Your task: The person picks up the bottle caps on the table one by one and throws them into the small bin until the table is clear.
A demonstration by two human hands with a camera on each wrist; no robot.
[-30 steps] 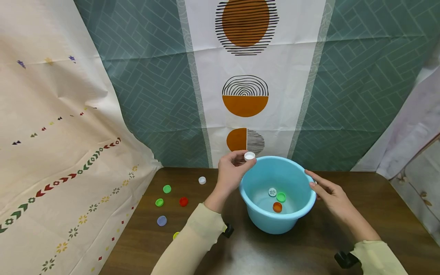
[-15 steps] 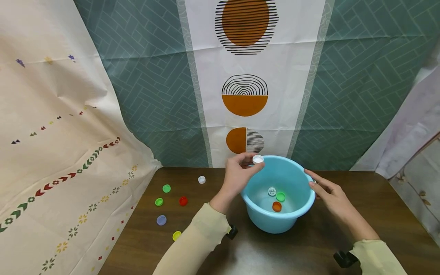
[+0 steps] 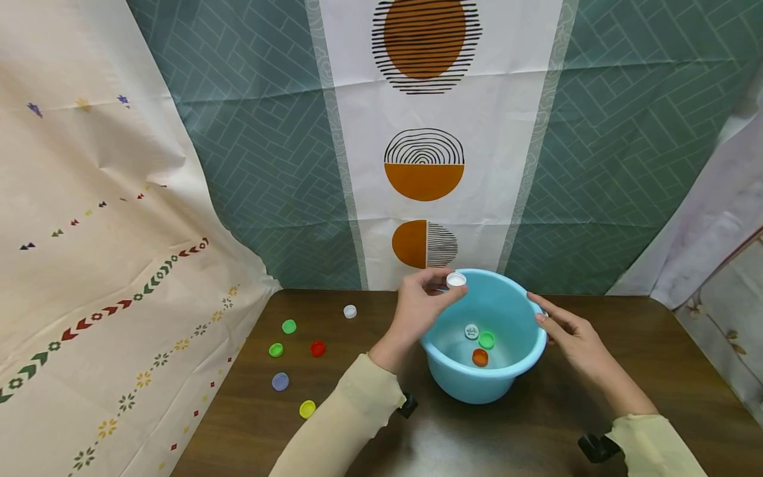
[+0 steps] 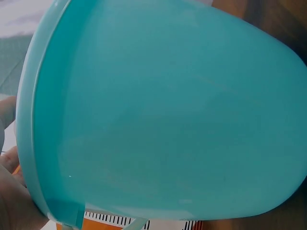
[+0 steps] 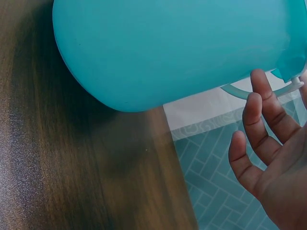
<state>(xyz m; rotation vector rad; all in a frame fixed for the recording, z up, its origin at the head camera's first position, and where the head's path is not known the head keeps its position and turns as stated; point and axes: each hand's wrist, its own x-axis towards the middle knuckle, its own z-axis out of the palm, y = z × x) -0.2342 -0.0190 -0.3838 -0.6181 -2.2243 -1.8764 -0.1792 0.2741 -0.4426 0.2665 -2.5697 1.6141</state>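
Note:
My left hand (image 3: 417, 306) pinches a white bottle cap (image 3: 456, 280) between thumb and fingers, above the left part of the light blue bucket's rim. The bucket (image 3: 471, 385) stands upright on the table. Inside it lie a white cap (image 3: 471, 332) with dark markings, a green cap (image 3: 486, 340) and an orange cap (image 3: 479, 358). My right hand (image 3: 575, 338) grips the bucket's right rim with thumb and index finger. In the right wrist view, its other fingers (image 5: 254, 115) curve loosely beside the bucket wall. The left wrist view is mostly bucket wall, and the held cap is hidden there.
Left of the bucket on the brown table (image 3: 572, 424) lie a white cap (image 3: 350, 311), two green caps (image 3: 289, 326), a red cap (image 3: 318, 348), a bluish-purple cap (image 3: 280, 381) and a yellow cap (image 3: 307, 409). A patterned curtain (image 3: 286, 165) hangs behind the table.
My left hand has moved right and slightly down with the white cap, from the bucket's left edge to over its opening. My right hand and the bucket stay in place.

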